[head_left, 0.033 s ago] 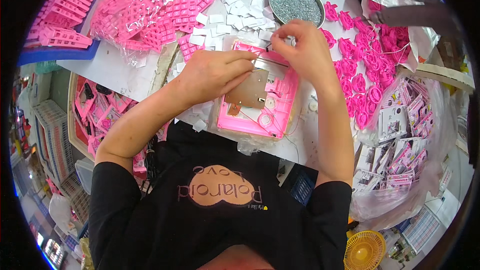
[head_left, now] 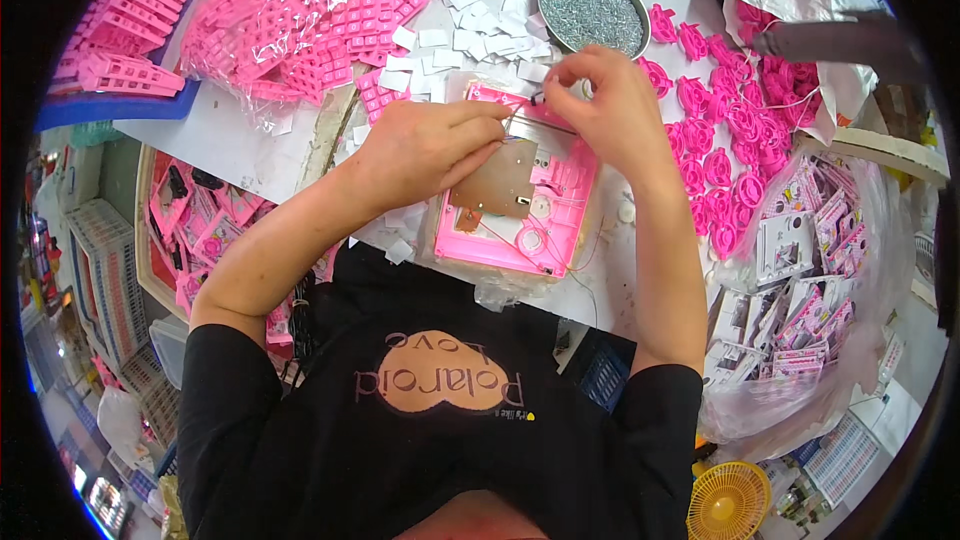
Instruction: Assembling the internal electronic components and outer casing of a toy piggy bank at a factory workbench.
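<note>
A pink plastic housing (head_left: 572, 230) lies open side up in front of me on a clear plastic-wrapped block. A brown circuit board (head_left: 495, 180) sits over its left part, with thin wires trailing off the housing's right side. My left hand (head_left: 430, 145) is closed on the board's upper left edge, its fingers reaching to the housing's far end. My right hand (head_left: 605, 105) pinches a small black part (head_left: 538, 98) at the far edge of the housing. Its fingertips partly hide that piece, so its exact kind is unclear.
Beyond the housing lie white pads (head_left: 480, 38), a round tin of screws (head_left: 592, 10) and pink keypads (head_left: 375, 15). Pink ring-like parts (head_left: 718, 167) spread at right, beside a plastic bag of printed parts (head_left: 785, 250). A dark bar (head_left: 830, 45) juts in at upper right.
My right hand has shifted slightly toward me, with the small black part still at its fingertips. The left hand and the circuit board look almost unmoved.
</note>
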Available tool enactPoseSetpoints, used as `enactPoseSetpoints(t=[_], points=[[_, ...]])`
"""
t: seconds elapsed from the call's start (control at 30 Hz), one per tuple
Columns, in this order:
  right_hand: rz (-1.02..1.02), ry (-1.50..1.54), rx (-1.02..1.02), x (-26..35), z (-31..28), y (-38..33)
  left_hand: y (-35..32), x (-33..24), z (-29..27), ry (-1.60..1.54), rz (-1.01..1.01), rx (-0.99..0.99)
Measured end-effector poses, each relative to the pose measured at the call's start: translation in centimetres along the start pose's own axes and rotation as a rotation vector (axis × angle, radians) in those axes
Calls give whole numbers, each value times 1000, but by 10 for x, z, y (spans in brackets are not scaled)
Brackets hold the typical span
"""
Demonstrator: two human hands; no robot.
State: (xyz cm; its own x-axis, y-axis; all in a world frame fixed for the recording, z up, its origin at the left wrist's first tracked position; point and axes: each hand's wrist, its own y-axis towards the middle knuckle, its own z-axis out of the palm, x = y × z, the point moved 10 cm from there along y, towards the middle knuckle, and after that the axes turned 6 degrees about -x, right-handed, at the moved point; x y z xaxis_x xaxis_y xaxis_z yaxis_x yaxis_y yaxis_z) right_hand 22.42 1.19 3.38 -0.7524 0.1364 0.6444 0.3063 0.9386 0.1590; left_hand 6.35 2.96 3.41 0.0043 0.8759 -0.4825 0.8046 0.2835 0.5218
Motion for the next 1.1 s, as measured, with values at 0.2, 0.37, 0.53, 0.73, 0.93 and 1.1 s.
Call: enactPoseSetpoints(t=[0.2,0.37,0.53,0.73,0.93,1.1], points=[[98,204,11,-9,-1,-19,7,2,-7,-32,-88,1],[210,533,137,-7,16,-20,13,-4,-1,-6,-17,10],[-129,-52,-140,9,-7,-6,11,-2,-6,-10,-22,-20],[-340,-346,-173,37,-14,-48,5,23,-29,51,-248,-163],[-279,-362,-153,45,-6,-79,31,-2,-24,75,-16,-98],[-214,-355,-119,42,-8,-82,37,22,10,-206,-344,168]])
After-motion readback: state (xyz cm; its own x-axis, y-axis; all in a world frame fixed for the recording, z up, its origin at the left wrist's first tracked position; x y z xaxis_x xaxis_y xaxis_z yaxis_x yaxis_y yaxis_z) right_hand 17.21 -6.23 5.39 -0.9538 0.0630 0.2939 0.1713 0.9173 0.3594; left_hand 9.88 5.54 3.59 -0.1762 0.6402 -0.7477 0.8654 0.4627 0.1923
